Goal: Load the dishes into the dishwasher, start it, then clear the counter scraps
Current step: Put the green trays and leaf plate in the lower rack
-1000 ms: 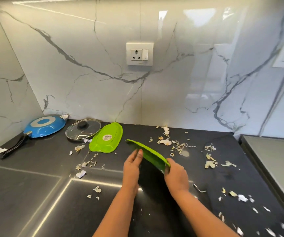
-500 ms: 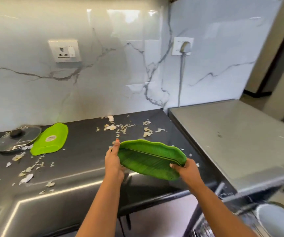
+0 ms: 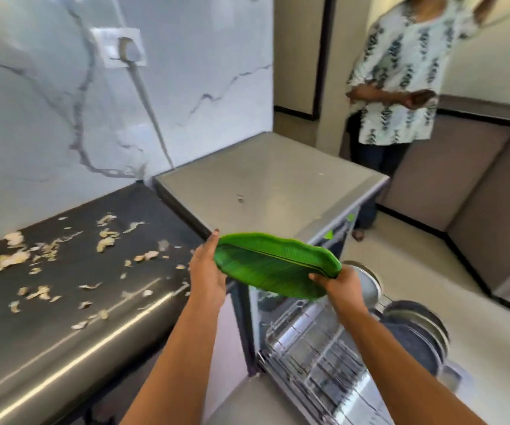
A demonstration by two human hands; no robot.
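A green leaf-shaped plate (image 3: 273, 265) is held in the air between both hands, tilted, over the front corner of the dishwasher (image 3: 278, 179). My left hand (image 3: 206, 271) grips its left end and my right hand (image 3: 341, 286) grips its right end. Below the plate the dishwasher stands open with its wire rack (image 3: 318, 357) pulled out. Several round steel plates (image 3: 413, 332) stand in the rack on the right. Pale peel scraps (image 3: 106, 240) lie scattered over the black counter (image 3: 63, 302).
A person in a patterned top (image 3: 401, 72) stands beyond the dishwasher at the right. A white marble wall with a plugged socket (image 3: 122, 50) backs the counter. A brown low wall (image 3: 477, 194) runs along the right side of the floor.
The view has swung right from the counter to the dishwasher. Both hands carried the green plate rightwards, from above the counter edge to above the open rack.
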